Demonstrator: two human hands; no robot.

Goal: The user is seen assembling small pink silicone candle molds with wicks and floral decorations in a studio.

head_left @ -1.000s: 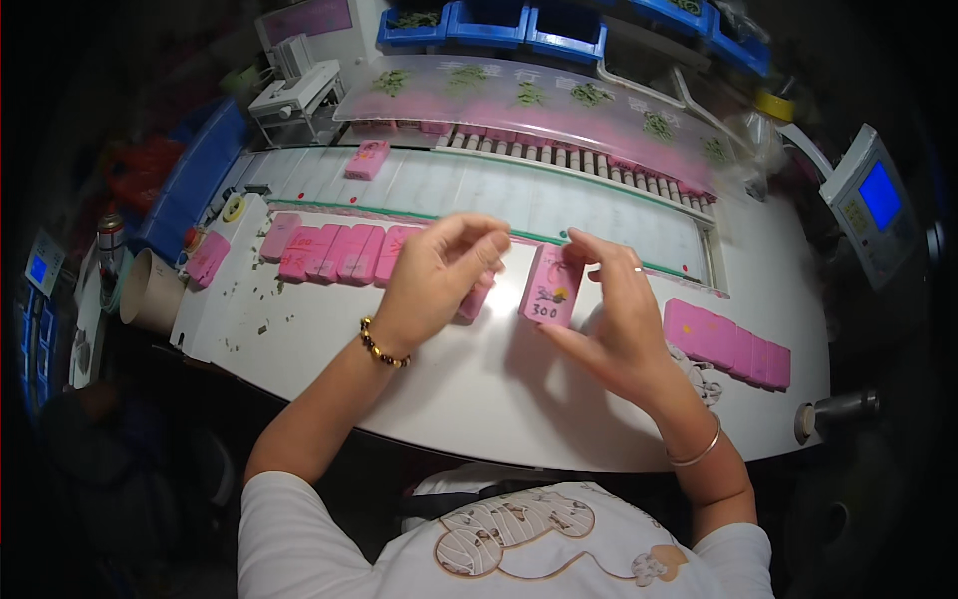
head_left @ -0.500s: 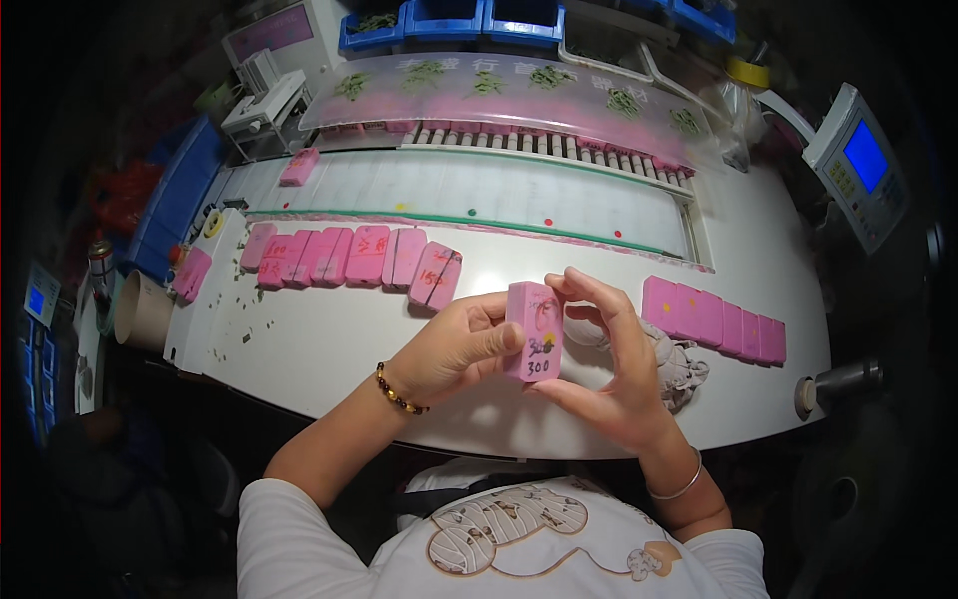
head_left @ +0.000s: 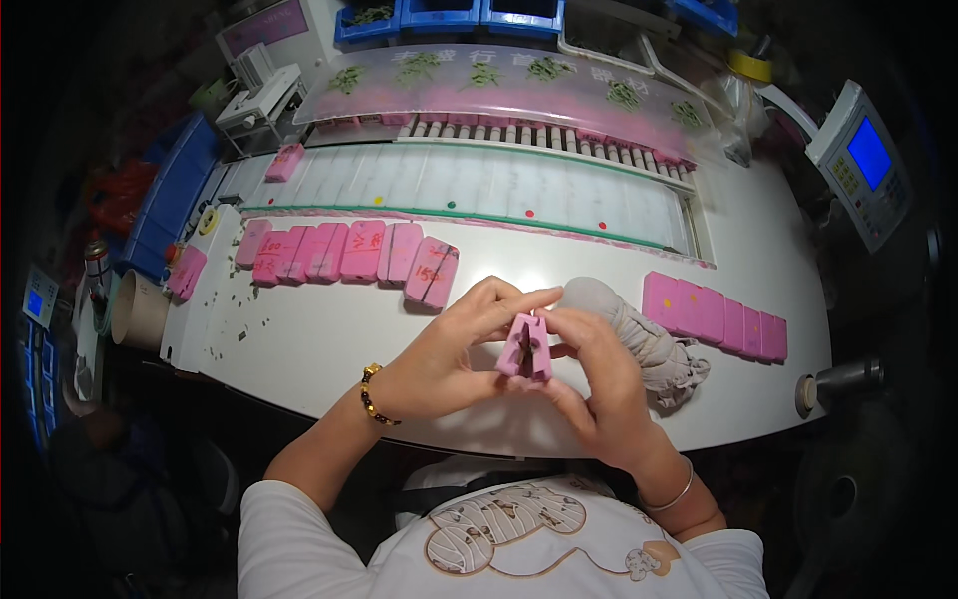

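Observation:
Between my two hands, above the front middle of the white table [head_left: 469,419], is a pink rubber mould [head_left: 513,361]. It is seen end on and parted along its split, with a dark V-shaped gap between its halves. My left hand [head_left: 439,354] pinches its left side, and my right hand [head_left: 604,389] grips the right side with fingers bent round it. Just beyond my right hand lies a grey-white cloth bundle [head_left: 651,351]. A row of pink moulds [head_left: 361,252] with marker writing stands to the left, and another pink row [head_left: 701,317] to the right.
A conveyor belt [head_left: 399,185] with coloured dots runs across behind, one pink mould [head_left: 285,163] at its left end. Rollers [head_left: 529,135] lie under a clear cover. A blue-screen control panel [head_left: 866,165] stands right, a dark cylinder [head_left: 846,382] at the right edge. Brown cup [head_left: 140,309] left.
The mould has turned from showing its written face to showing its end, and its halves are now spread apart. My left fingers have moved up over its top.

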